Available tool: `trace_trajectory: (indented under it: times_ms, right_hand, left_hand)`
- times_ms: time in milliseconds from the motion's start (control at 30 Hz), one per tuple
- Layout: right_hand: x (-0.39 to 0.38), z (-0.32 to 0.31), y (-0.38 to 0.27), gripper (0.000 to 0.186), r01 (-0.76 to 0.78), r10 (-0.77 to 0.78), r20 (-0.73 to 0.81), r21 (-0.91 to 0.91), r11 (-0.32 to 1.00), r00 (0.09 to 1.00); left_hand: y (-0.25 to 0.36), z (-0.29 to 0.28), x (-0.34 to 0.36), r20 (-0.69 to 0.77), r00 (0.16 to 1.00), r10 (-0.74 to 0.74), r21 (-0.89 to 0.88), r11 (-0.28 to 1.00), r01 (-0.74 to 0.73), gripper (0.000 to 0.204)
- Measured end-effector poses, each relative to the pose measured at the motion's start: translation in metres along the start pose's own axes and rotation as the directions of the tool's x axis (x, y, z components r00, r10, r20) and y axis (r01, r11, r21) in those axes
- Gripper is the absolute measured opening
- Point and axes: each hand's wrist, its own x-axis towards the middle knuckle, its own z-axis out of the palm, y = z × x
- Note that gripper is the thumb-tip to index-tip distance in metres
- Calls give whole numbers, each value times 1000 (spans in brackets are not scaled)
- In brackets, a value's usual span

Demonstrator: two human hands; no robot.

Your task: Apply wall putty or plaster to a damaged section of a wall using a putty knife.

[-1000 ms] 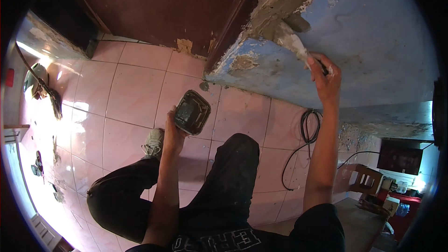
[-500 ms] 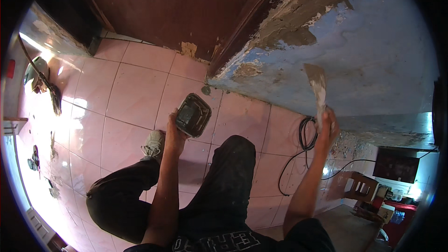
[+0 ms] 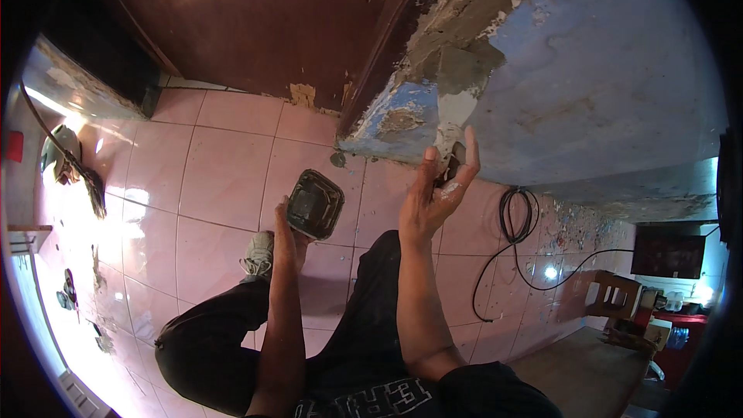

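Observation:
In my right hand (image 3: 437, 193) is a putty knife (image 3: 457, 101), its wide blade lying against the wet grey-brown plaster (image 3: 464, 23) on the blue wall (image 3: 588, 93). The fingers close round its handle, with the index finger stretched along it. My left hand (image 3: 289, 234) grips a dark square plastic tub (image 3: 316, 205) by its near left side, over the floor. Residue coats the tub's inside; how much plaster it holds I cannot tell. Below the plastered strip, a peeled patch (image 3: 402, 118) shows on the wall.
A brown wooden door (image 3: 255, 23) and its frame border the plaster. Black cable (image 3: 518, 217) lies coiled on the pink tiled floor (image 3: 224, 174) at right, near scattered paint flakes. A broom (image 3: 91, 186) leans at far left. Wooden furniture (image 3: 611, 294) stands at far right.
My right hand has swung left, bringing the putty knife from bare blue wall onto the plaster strip beside the door frame. The tub stays in my left hand, nearly in place.

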Motion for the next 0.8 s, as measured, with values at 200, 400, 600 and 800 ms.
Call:
trace_trajectory:
  times_ms: [200,400,600,800]
  right_hand:
    - [14,-3,6,44,143,-144,18,-274,951,989]
    - [-6,-7,30,43,180,-121,172,-390,903,978]
    - [-17,-14,13,44,136,-87,173,-298,945,981]
    - [-4,12,6,46,56,-6,181,-274,960,983]
  left_hand:
    - [-2,-11,11,33,999,-14,-36,999,15,63]
    - [-5,-10,13,-14,999,-43,-24,999,43,65]
    - [-10,-23,16,14,1000,-2,-59,998,3,71]
    - [-9,-17,10,20,1000,-4,-26,1000,4,72]
